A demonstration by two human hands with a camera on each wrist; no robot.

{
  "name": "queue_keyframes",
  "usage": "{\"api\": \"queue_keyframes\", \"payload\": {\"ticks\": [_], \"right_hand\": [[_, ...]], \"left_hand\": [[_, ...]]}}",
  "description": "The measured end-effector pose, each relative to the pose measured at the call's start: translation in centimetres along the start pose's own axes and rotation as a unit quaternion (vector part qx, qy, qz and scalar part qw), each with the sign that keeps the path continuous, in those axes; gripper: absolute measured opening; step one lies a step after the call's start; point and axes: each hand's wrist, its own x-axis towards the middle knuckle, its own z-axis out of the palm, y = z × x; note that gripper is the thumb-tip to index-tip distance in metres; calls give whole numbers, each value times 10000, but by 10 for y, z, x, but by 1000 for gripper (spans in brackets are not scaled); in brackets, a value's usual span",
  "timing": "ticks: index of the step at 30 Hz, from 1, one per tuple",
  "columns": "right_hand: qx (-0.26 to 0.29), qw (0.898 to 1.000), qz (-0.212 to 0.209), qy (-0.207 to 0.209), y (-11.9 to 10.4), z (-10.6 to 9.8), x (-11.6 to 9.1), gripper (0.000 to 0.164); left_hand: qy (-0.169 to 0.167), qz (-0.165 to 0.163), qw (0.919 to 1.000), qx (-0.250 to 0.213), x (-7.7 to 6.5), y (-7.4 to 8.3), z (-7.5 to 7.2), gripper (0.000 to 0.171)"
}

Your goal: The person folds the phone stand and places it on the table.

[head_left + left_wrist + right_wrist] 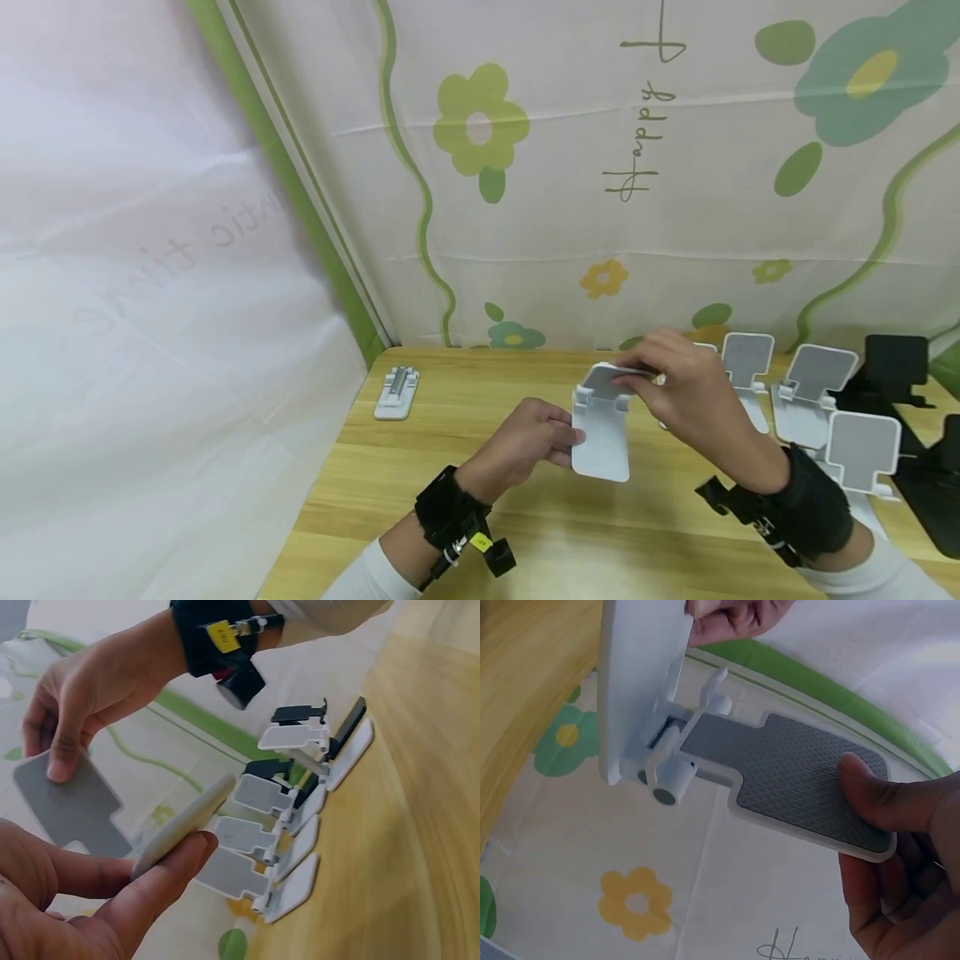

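A white folding phone stand (602,450) is held above the wooden table, its support plate swung out from the base. My left hand (528,437) grips the base by its left edge, thumb on the front face. With thumb and fingers, my right hand (686,392) pinches the far end of the support plate. In the right wrist view the plate's textured grey pad (795,772) faces the camera, and the hinge (667,761) joins it to the base. The left wrist view shows the base (184,825) nearly edge-on between left thumb and fingers.
A folded white phone stand (396,393) lies at the table's far left. On the right stand several opened white stands (862,450) and black ones (896,362), partly behind my right arm. A flower-printed curtain (525,225) hangs along the table's (360,500) back edge.
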Motion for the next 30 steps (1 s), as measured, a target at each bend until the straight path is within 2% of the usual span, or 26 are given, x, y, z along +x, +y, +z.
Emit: {"api": "queue_keyframes", "payload": {"ticks": [4,9,14,18,19,22,26,30], "right_hand": [[-92,9998,-144,104,-5,3,0,36],[-536,9964,-592,289,-13,10,-3,35],[-922,9899,-1048,246,-18,19,-9,35],[-951,9883,-1178,192,-19,24,-14,35],[-940,9880,-1207,190,-20,26,-16,33],[-815,9889,-1232,131,-21,29,-20,3],[-980,9850,-1407,187,-23,36,-26,43],[-1306,9761,-1734,108,-24,44,-34,47]], "left_hand": [[76,108,9999,-48,1,5,-4,23],[132,123,9997,-144,2,8,-6,22],[161,115,9997,-152,2,8,-10,22],[223,74,9996,-146,2,9,-13,22],[237,64,9996,-159,3,10,-14,22],[272,82,9995,-164,3,10,-16,23],[301,100,9994,-114,3,11,-18,22],[269,121,9994,-159,2,10,-19,20]]}}
